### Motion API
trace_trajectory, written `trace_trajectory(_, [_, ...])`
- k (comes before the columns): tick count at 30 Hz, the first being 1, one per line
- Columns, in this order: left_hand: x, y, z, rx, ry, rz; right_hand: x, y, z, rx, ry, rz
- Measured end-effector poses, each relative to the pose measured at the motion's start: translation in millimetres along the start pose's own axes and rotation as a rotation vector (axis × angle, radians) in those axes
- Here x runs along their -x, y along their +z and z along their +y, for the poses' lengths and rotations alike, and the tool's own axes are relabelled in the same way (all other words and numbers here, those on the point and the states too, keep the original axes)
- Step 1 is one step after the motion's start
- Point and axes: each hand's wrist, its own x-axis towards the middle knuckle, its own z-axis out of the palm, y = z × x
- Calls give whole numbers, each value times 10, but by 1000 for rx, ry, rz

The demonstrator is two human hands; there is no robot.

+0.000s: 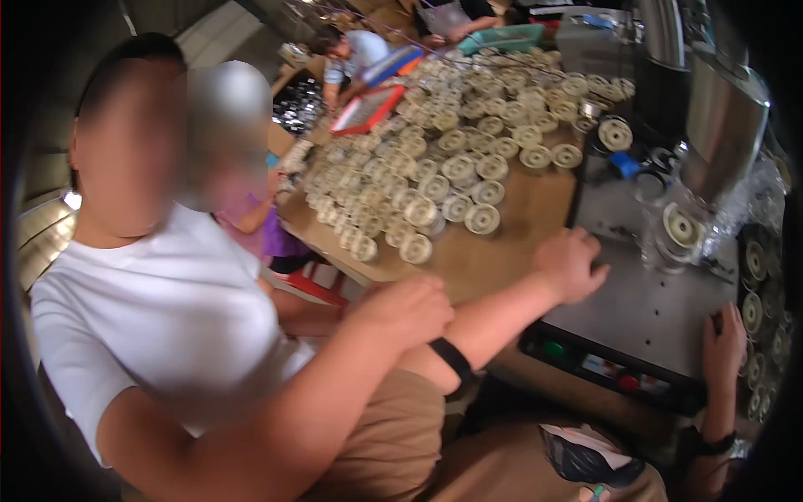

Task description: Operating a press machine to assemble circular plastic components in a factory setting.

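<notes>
My left hand (573, 263) rests over the edge of a grey metal work surface (615, 314), thumb and fingers apart, holding nothing I can see. A black band (452, 360) circles my left arm, and a co-worker's hand (410, 309) is close to it, its fingers bunched. At the right, my right hand (724, 343) is by the surface's edge, fingers curled, with something small and dark between them that I cannot make out. A cream round flanged part (682, 224) sits on the metal surface between my hands, below a shiny metal cylinder (728, 125).
Many cream flanged wheels (458, 167) cover the brown table (519, 243). A control panel (598, 368) with green and red buttons fronts the metal surface. Clear plastic wrap (736, 217) lies beside the cylinder. A co-worker in white (167, 293) is close at left; others work beyond.
</notes>
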Motion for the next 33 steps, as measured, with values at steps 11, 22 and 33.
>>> trace_trajectory(11, [-9, -33, -64, -18, 14, 51, -101, -69, -162, 43, 7, -83])
trace_trajectory(22, [1, 16, -42, -26, 35, 40, -41, -117, -120, 66, -1, -87])
trace_trajectory(33, [-8, -13, -68, -53, 47, 20, -50, -112, -152, 45, -7, -81])
